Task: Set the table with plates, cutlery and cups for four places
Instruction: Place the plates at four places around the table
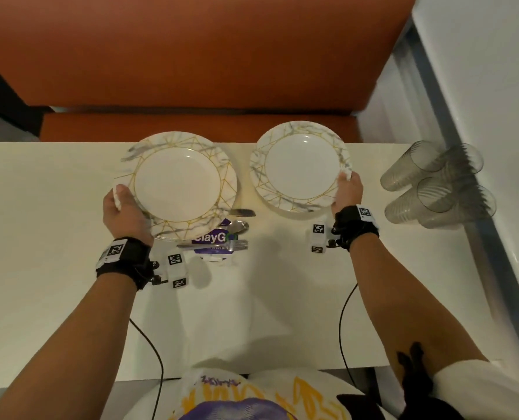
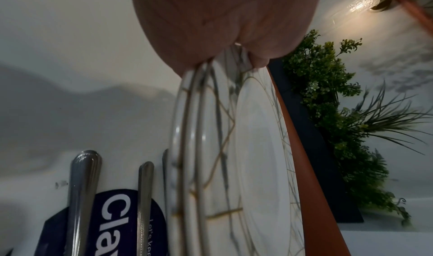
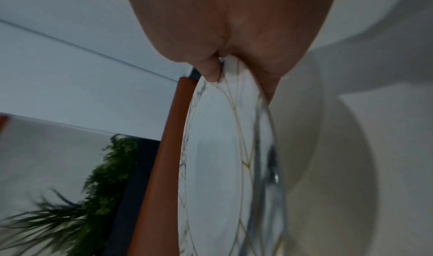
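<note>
Already split: one plate out to the right, the rest held left

A single plate (image 1: 300, 166) is pinched at its near right rim by the right hand (image 1: 347, 192), thumb on top, and is held above the table (image 1: 55, 207). Its face is kept roughly level; whether its far edge rests on the table cannot be told. Taking that plate as landmark, the plate stack (image 1: 176, 184) lies just to its left, well clear of it, gripped at the near left rim by the left hand (image 1: 121, 212); several rims are seen in the left wrist view. Cutlery (image 1: 231, 231) lies on a purple packet (image 1: 211, 241) nearer the person than the gap between them, partly under the stack. Clear cups (image 1: 434, 183) lie on their sides to the landmark's right. By judgement, the single plate is to be set down first, the right hand being the nearer.
</note>
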The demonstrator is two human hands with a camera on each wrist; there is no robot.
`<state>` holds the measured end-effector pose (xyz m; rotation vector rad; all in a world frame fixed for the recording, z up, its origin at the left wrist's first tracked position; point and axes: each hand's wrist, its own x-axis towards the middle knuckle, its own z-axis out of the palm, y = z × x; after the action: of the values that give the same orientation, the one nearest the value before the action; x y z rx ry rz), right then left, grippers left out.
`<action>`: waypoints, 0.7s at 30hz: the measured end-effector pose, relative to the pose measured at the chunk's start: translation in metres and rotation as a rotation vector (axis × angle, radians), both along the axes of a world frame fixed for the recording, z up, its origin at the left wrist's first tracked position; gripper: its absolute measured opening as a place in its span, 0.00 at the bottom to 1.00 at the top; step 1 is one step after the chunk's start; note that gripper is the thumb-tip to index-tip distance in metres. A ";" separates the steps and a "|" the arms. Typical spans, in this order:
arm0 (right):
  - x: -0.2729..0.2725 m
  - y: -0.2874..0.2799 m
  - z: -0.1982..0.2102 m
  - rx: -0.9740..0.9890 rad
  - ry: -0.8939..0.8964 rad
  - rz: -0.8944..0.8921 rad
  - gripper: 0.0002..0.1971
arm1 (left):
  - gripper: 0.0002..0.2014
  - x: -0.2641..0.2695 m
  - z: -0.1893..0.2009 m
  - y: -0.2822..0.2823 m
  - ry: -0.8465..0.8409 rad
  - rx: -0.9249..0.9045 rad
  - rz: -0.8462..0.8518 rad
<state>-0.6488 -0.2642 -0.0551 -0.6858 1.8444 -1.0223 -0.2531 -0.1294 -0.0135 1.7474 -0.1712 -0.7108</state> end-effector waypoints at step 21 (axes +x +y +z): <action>-0.011 -0.002 -0.049 0.202 0.412 0.105 0.29 | 0.18 -0.022 0.001 -0.015 0.025 0.087 -0.035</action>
<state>-0.6595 -0.2666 -0.1040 -0.9092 2.2013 -0.6458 -0.2747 -0.1446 -0.0129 1.8208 -0.1563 -0.7757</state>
